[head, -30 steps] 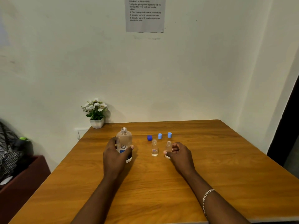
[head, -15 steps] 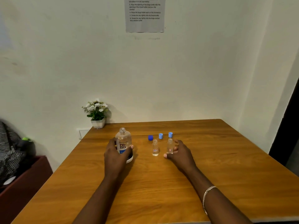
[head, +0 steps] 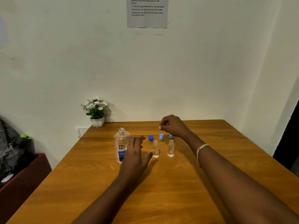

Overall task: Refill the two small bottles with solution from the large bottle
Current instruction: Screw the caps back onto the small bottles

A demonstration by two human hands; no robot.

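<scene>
The large clear bottle (head: pixel 120 144) with a blue label stands upright and uncapped on the wooden table (head: pixel 178 183). My left hand (head: pixel 135 152) hovers just right of it with fingers spread, holding nothing, its thumb near the left small bottle (head: pixel 155 148). The right small bottle (head: pixel 171 148) stands beside that one; both are uncapped. Behind them lie a dark blue cap (head: pixel 150 137), a light blue cap (head: pixel 161 136) and a second light blue cap (head: pixel 171 136), which my right hand partly hides. My right hand (head: pixel 174 126) hangs above the caps, fingers curled together with nothing visible in them.
A small white pot of flowers (head: pixel 96 110) sits at the table's far left corner against the wall. A sheet of printed instructions (head: pixel 147 12) hangs on the wall. Left of the table is a dark red box (head: pixel 24 175) with bags on it.
My left hand has let go of the large bottle and shifted right, fingers spread. My right hand has left the right small bottle and risen back over the caps.
</scene>
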